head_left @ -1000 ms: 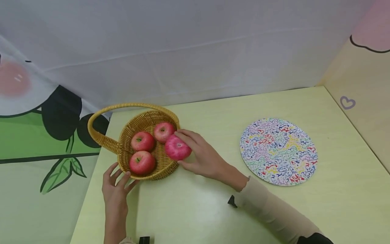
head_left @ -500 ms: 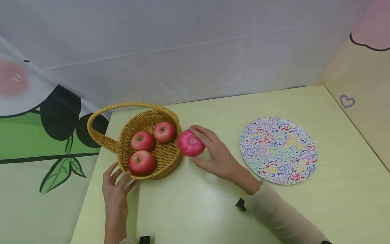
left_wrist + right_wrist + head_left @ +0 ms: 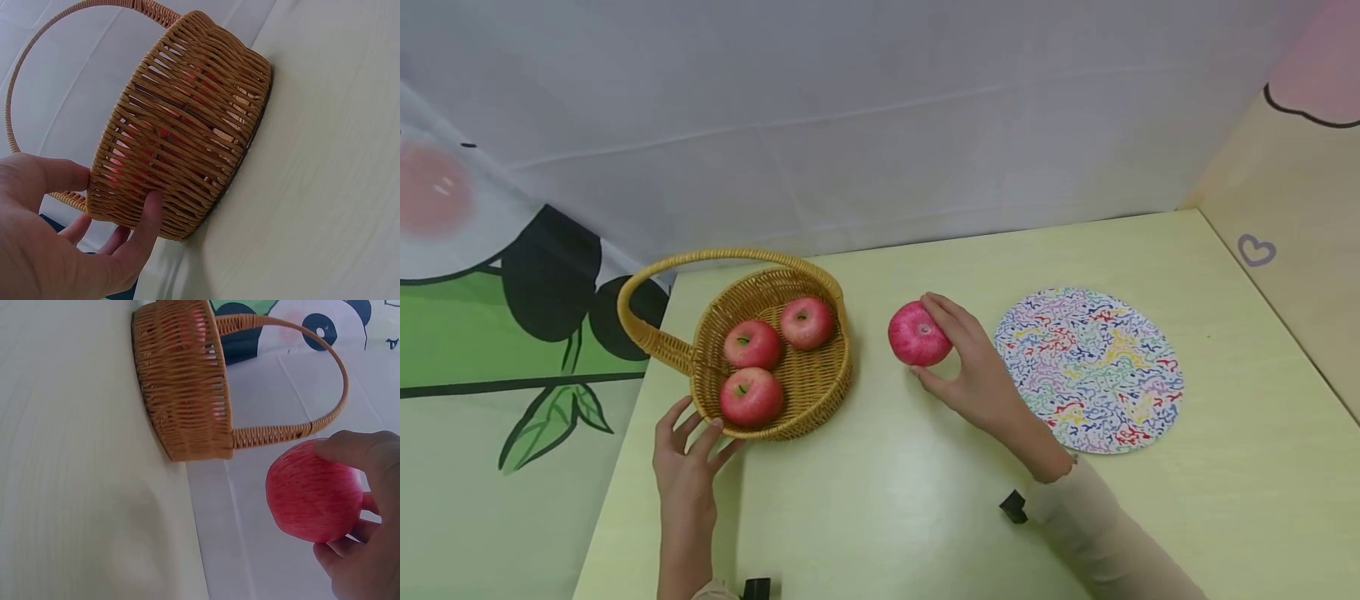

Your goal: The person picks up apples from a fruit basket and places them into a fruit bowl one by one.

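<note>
My right hand (image 3: pixel 981 379) grips a deep pink-red apple (image 3: pixel 917 335) between thumb and fingers, its blossom end facing up. The apple is lifted over the table, between the wicker basket (image 3: pixel 820 392) and a round patterned mat (image 3: pixel 1097 371). My left hand (image 3: pixel 683 475) has its fingers spread against the near left side of the basket. In the left wrist view, one fingertip (image 3: pixel 154 203) presses the woven wall and another lies at the rim. Inside the basket sit a back apple (image 3: pixel 807 323), a middle apple (image 3: pixel 752 344) and a front apple (image 3: pixel 751 397).
The basket's arched handle (image 3: pixel 730 257) leans to the back left. The pale table (image 3: pixel 865 517) meets a white cloth backdrop (image 3: pixel 880 167) behind it, and a beige side panel (image 3: pixel 1292 200) stands at the right. A printed cloth (image 3: pixel 512 333) hangs beyond the table's left edge.
My right hand has carried the apple out from over the basket, rightward toward the patterned mat. My left hand and the basket have stayed in place.
</note>
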{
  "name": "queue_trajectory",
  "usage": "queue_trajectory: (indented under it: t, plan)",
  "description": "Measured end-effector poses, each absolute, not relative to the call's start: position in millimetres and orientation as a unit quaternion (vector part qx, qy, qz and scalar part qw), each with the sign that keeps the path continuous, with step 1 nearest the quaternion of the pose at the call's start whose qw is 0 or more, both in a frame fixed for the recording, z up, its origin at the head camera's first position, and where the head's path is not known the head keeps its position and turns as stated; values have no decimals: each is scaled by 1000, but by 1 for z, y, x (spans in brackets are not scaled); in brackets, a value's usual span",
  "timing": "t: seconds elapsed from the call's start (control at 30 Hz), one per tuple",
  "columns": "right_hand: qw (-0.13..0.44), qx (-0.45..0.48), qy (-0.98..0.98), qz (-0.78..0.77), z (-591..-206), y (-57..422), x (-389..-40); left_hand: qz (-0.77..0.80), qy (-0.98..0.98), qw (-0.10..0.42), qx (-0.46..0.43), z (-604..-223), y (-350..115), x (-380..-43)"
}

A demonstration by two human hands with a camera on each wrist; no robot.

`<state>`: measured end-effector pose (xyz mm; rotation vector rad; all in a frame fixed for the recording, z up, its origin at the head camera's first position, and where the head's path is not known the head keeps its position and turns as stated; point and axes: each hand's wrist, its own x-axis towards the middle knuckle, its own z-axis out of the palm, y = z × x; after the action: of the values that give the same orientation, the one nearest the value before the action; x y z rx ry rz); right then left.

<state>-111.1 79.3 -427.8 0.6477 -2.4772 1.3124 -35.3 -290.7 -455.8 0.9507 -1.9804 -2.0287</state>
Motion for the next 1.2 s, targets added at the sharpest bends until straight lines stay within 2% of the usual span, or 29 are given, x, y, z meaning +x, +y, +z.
queue_trajectory:
  t: [0.8, 1.2]
  plan:
    - [161, 100, -864, 467, -431, 128, -125, -682, -650, 86, 323, -454, -289, -34]
    - [94, 43, -871, 481, -432, 169, -136, -688, -645, 79, 321, -454, -289, -34]
